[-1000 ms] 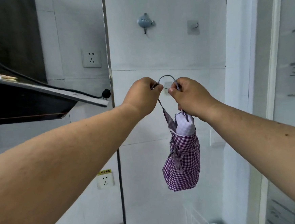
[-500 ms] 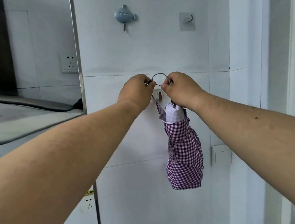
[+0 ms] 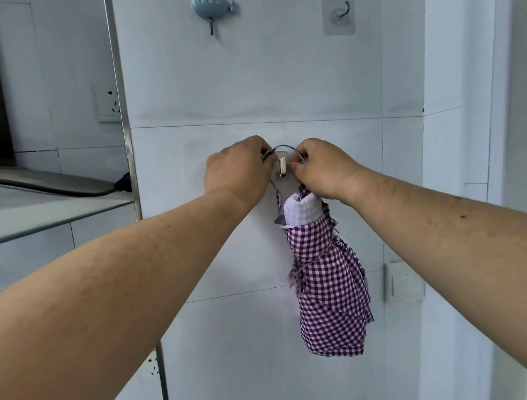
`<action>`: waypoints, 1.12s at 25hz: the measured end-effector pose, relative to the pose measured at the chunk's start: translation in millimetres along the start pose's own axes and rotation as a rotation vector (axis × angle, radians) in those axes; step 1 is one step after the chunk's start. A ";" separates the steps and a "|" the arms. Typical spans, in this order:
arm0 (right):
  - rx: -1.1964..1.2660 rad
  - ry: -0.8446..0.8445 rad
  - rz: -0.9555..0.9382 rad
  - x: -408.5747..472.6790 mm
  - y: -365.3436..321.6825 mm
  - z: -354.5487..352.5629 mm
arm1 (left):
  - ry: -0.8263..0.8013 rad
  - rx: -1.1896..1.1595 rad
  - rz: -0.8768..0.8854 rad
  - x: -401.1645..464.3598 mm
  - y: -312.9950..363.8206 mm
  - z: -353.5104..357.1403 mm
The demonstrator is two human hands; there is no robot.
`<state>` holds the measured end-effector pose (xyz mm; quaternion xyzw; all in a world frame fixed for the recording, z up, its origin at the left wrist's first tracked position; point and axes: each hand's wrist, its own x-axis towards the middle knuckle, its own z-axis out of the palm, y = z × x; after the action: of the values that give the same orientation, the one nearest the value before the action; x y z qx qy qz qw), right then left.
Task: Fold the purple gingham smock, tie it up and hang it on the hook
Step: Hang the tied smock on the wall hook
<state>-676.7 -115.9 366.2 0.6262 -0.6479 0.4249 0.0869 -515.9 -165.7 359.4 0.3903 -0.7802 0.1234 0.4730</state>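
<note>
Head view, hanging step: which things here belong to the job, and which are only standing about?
In the job:
smock bundle, purple gingham, tied
grey loop, held spread above the hook
metal hook
left hand and right hand, each pinching the loop

Standing about:
blue submarine hook
clear adhesive hook
wall socket
range hood

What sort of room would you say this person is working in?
Probably a home kitchen: a tiled wall with stick-on hooks, a wall socket, and what looks like a range hood on the left.
</note>
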 end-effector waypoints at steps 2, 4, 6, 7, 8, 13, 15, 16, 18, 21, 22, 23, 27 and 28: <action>0.000 -0.017 0.000 -5.0 2.3 4.8 | 0.002 0.049 0.028 -4.0 -2.6 3.7; 0.005 -0.036 0.012 -11.4 4.9 9.2 | -0.012 0.083 0.046 -9.6 -4.5 5.5; 0.052 -0.055 0.037 -20.8 6.9 13.0 | -0.029 0.105 0.058 -15.7 -5.0 6.4; 0.090 -0.066 0.046 -26.7 7.6 15.3 | -0.040 0.106 0.056 -18.4 -4.8 6.7; 0.134 -0.083 0.054 -32.4 9.2 17.8 | -0.053 0.098 0.047 -19.9 -4.2 6.6; 0.305 -0.275 0.187 -67.0 29.3 31.6 | -0.132 0.003 -0.017 -25.7 -0.4 2.6; 0.349 -0.385 0.234 -82.5 38.9 35.1 | -0.170 -0.052 -0.056 -30.2 -1.6 1.5; 0.346 -0.433 0.230 -89.1 43.1 36.5 | -0.189 -0.091 -0.080 -32.8 -3.1 1.6; 0.347 -0.510 0.211 -101.1 47.6 39.4 | -0.226 -0.181 -0.122 -39.3 -7.7 2.4; 0.395 -0.554 0.225 -112.9 51.0 47.5 | -0.278 -0.282 -0.183 -54.7 -14.8 3.3; 0.400 -0.552 0.231 -115.2 51.9 51.5 | -0.289 -0.309 -0.208 -61.3 -17.4 2.8; 0.404 -0.544 0.238 -117.6 51.2 55.6 | -0.287 -0.332 -0.233 -67.6 -20.9 2.8; 0.444 -0.454 0.290 -123.1 45.7 68.5 | -0.221 -0.523 -0.369 -94.1 -32.4 7.8; 0.445 -0.432 0.304 -124.3 44.8 69.8 | -0.215 -0.604 -0.424 -102.7 -35.4 12.2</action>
<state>-662.2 -76.8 222.8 0.6017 -0.6287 0.4215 -0.2551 -472.6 -145.5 261.1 0.3970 -0.7283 -0.2542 0.4973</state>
